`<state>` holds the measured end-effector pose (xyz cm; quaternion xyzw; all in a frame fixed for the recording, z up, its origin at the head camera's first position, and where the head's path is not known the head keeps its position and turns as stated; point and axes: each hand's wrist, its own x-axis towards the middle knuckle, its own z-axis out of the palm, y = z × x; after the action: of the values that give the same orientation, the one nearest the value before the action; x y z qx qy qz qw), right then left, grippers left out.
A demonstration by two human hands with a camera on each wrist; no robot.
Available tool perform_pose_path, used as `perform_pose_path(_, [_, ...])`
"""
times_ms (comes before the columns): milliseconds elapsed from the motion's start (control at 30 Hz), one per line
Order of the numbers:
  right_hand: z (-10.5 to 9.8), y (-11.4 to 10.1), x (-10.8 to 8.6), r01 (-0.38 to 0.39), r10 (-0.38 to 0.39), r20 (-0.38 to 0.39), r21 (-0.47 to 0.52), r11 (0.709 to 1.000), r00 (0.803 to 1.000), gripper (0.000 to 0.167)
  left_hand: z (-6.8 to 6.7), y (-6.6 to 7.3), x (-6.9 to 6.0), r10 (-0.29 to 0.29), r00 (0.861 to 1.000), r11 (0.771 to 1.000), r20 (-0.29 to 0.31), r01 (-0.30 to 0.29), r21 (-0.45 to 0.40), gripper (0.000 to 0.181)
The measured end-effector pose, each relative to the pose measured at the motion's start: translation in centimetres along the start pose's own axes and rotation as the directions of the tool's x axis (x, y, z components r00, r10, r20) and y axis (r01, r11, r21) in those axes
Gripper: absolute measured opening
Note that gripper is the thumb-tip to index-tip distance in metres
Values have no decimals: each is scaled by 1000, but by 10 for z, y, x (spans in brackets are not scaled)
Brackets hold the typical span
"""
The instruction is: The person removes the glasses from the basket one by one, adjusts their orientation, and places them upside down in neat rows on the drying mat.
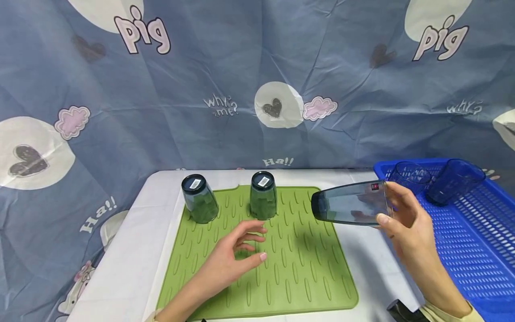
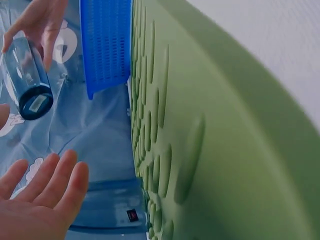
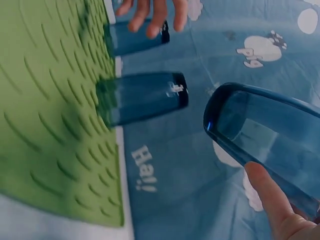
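Note:
My right hand (image 1: 410,223) grips a blue-tinted drinking glass (image 1: 350,203) by its rim end. The glass is tilted nearly level above the right side of a green ridged mat (image 1: 297,286), its thick base pointing left. My left hand (image 1: 231,257) hovers over the middle of the mat, fingers apart and loosely bent, holding nothing. Two more glasses stand upside down on the mat: one at the back left (image 1: 200,199), one at the back middle (image 1: 263,195), just beyond my left fingertips. The right wrist view shows the held glass (image 3: 270,135) with a finger along its side.
A blue plastic basket (image 1: 474,250) stands to the right, with two glasses, one (image 1: 454,183) leaning at its far end. The white table (image 1: 116,277) surrounds the mat. Behind it hangs a blue printed cloth (image 1: 225,67). A black object (image 1: 406,311) is at my right wrist.

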<state>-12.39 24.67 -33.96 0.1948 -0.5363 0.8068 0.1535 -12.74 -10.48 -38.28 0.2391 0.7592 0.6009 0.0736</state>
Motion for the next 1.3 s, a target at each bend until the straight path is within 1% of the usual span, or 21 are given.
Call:
perform_pose_path(67, [2,5,-2,-42,43,-11,39,998,999,59,2,1,0,-6,1000,1000,1,6,-11,57])
perform_pose_path(167, [6,11,-4,-82,81,15,74,994,997,55,5,2,0,-17,1000,1000,19,18,-17,60])
perform_pose_path(200, [7,13,-6,-94,93,15,69,993,996,54,6,2,-1,-22,999,1000,25,23,-17,61])
perform_pose_path(300, [11,17,-9,-109,107,52,43,993,993,52,9,3,-1,-37,999,999,39,37,-15,62])
perform_pose_path(400, [15,20,-12,-130,128,72,28,991,989,52,12,3,-1,-51,998,998,49,52,-19,64])
perform_pose_path(533, [21,26,-16,-169,167,92,23,985,982,51,14,4,-2,-79,996,996,40,80,-33,73])
perform_pose_path(600, [23,28,-18,-199,195,116,27,980,974,50,15,4,-3,-95,995,994,32,96,-48,77])
perform_pose_path(700, [26,31,-21,-223,211,166,56,973,963,49,16,5,-4,-107,994,991,31,109,-76,81])
perform_pose_path(767, [29,32,-23,-249,234,190,61,967,953,48,17,6,-4,-103,994,989,35,107,-101,81])
perform_pose_path(867, [34,34,-26,-269,249,222,65,961,943,49,19,6,-4,-90,995,986,43,95,-136,81])
perform_pose_path(1000, [40,37,-30,-292,268,248,62,955,931,50,20,7,-5,-80,995,979,64,90,-183,80])
perform_pose_path(1167, [46,41,-35,-309,292,260,25,951,920,49,21,8,-6,-101,989,965,105,123,-233,80])
perform_pose_path(1300, [50,44,-37,-331,312,266,28,943,912,50,22,8,-6,-108,991,966,82,124,-227,77])
